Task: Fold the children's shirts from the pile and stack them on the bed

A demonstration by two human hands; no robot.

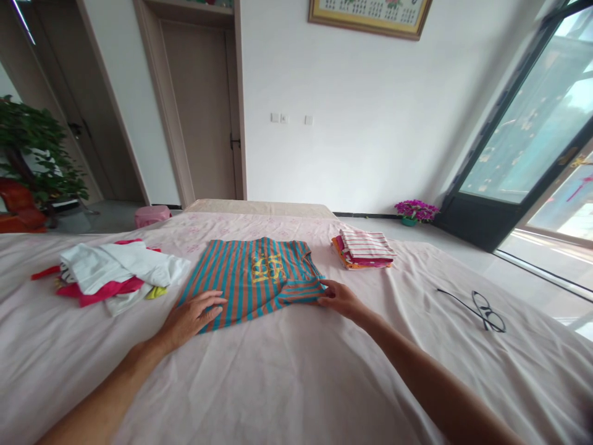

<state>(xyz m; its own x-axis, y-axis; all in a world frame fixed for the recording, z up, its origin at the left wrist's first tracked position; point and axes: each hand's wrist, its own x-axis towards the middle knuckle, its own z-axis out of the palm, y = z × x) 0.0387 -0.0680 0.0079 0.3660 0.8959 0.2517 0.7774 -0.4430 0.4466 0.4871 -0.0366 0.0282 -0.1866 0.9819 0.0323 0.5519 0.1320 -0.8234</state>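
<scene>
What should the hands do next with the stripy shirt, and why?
Maybe the right hand should smooth the sleeve flat: its fingers are right at the sleeve's end, and the left hand rests on the hem end of the striped shirt, which could help steady it.

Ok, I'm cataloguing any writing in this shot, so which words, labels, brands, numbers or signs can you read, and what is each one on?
No text can be read with certainty.
Striped shirt: yellow print on its front, apparently lettering, too blurred to read.
Framed picture on the wall: rows of small dark marks that look like writing, too small to read; its top is cut off.
</scene>
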